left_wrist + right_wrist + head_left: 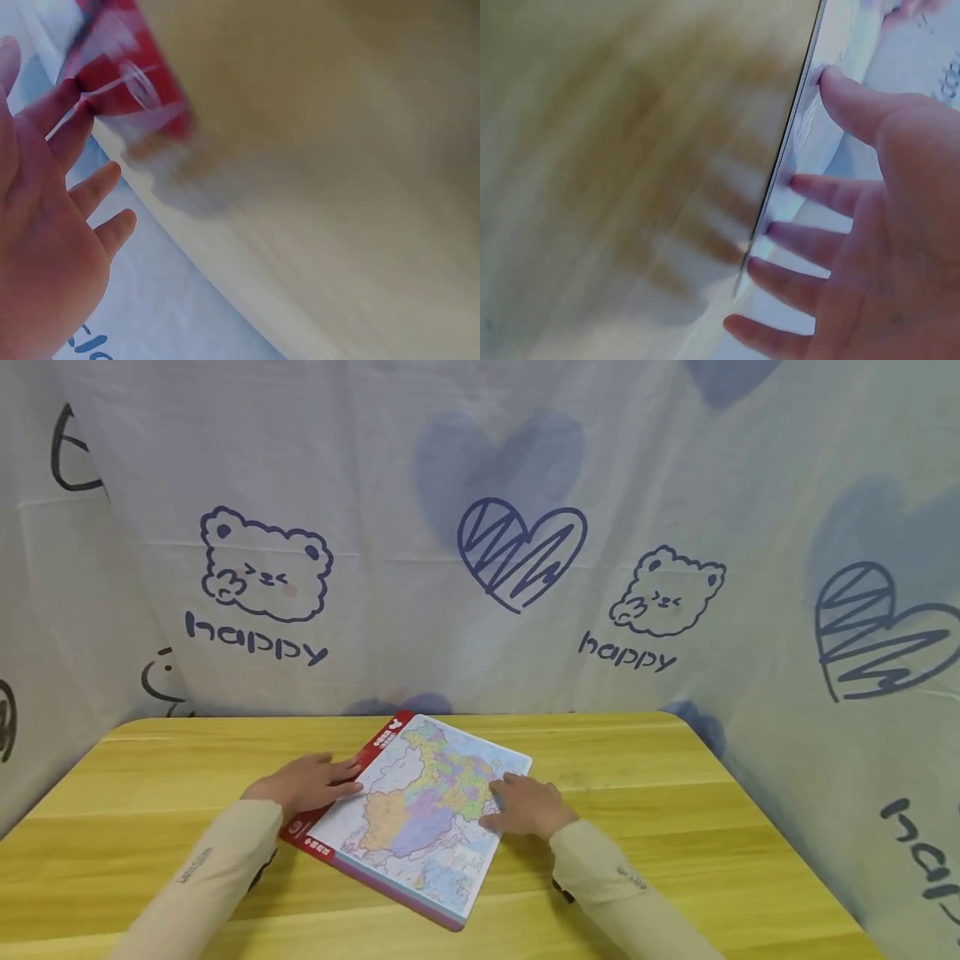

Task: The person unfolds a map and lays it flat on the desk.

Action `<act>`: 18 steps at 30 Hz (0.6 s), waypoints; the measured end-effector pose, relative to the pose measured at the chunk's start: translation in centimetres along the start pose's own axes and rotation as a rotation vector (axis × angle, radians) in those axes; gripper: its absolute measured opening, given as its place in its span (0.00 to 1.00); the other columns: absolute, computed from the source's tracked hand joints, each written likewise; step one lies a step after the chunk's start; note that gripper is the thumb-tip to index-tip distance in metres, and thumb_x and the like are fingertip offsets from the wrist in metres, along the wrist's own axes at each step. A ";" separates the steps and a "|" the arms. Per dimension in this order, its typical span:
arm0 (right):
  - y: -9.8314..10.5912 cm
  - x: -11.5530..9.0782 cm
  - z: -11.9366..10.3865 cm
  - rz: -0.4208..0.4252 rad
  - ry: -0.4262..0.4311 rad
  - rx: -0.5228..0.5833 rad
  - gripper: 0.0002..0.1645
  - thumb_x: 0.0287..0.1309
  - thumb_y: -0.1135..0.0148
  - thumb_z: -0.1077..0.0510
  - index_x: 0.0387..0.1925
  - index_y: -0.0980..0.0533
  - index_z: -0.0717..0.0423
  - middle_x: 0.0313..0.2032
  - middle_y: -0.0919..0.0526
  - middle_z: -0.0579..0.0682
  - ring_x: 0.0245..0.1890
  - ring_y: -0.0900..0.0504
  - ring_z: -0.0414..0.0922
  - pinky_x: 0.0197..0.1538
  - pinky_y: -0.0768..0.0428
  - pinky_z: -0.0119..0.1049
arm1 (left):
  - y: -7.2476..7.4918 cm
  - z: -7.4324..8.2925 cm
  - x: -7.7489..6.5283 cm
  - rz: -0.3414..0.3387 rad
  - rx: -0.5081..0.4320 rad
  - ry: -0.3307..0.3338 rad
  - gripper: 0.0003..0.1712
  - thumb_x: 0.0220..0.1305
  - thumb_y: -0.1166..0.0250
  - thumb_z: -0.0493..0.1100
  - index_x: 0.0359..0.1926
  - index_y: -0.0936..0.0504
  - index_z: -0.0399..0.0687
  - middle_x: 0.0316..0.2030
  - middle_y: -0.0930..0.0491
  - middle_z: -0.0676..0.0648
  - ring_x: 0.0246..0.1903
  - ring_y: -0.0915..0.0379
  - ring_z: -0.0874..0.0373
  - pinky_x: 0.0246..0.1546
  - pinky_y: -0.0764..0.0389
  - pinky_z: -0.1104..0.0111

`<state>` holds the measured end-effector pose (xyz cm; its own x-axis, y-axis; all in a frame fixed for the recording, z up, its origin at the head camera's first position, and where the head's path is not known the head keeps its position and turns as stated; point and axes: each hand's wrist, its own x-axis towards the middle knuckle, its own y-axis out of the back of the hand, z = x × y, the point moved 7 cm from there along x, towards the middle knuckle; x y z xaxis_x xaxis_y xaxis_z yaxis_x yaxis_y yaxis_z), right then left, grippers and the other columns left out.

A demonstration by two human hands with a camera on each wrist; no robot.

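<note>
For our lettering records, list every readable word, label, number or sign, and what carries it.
"happy": white fabric backdrop, under the left blue-outlined bear drawing.
"happy": same backdrop, under the right blue-outlined bear drawing.
"ha", rest cut off: same backdrop, head view's right edge.
Unreadably small or blurred: labels on the flat rectangular map-printed object, white print on its red band, print on beige fabric sleeves, backdrop lettering in wrist views.

The table (697, 827) offers a way past the map (427, 810) on both its left and right. The left grip (309, 783) blocks part of the map's left edge, the right grip (528, 806) part of its right. Sleeves (206, 872) flank its near end, with passage between; curtain (390, 527) bars the way beyond its far corner.
</note>
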<state>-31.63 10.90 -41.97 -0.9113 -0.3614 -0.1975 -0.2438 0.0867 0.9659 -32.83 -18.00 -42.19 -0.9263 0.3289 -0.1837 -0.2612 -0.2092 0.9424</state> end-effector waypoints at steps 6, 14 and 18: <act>0.0 1.3 1.2 -0.104 -0.006 0.106 0.41 0.62 0.40 0.39 0.71 0.37 0.50 0.72 0.44 0.56 0.71 0.48 0.61 0.65 0.45 0.65 | -0.4 -0.1 -1.2 -0.011 0.012 -0.061 0.41 0.65 0.45 0.65 0.68 0.32 0.43 0.66 0.35 0.36 0.64 0.46 0.28 0.58 0.40 0.35; 0.1 2.8 1.5 -0.103 -0.042 0.091 0.36 0.69 0.51 0.39 0.73 0.41 0.47 0.74 0.48 0.54 0.71 0.53 0.66 0.66 0.48 0.66 | -0.3 -0.3 -2.2 -0.024 0.021 -0.098 0.41 0.64 0.46 0.66 0.67 0.31 0.42 0.67 0.35 0.37 0.64 0.46 0.28 0.59 0.41 0.36; 0.3 3.8 1.2 -0.087 -0.055 0.067 0.36 0.70 0.54 0.38 0.73 0.42 0.47 0.74 0.48 0.54 0.71 0.53 0.65 0.66 0.48 0.66 | -0.3 -0.6 -2.8 -0.031 0.018 -0.104 0.42 0.64 0.46 0.67 0.67 0.31 0.42 0.67 0.35 0.38 0.65 0.47 0.28 0.59 0.41 0.36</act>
<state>-35.55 10.68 -42.63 -0.9022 -0.3191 -0.2903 -0.3422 0.1195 0.9320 -30.37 -19.42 -42.15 -0.8843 0.4292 -0.1838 -0.2835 -0.1807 0.9418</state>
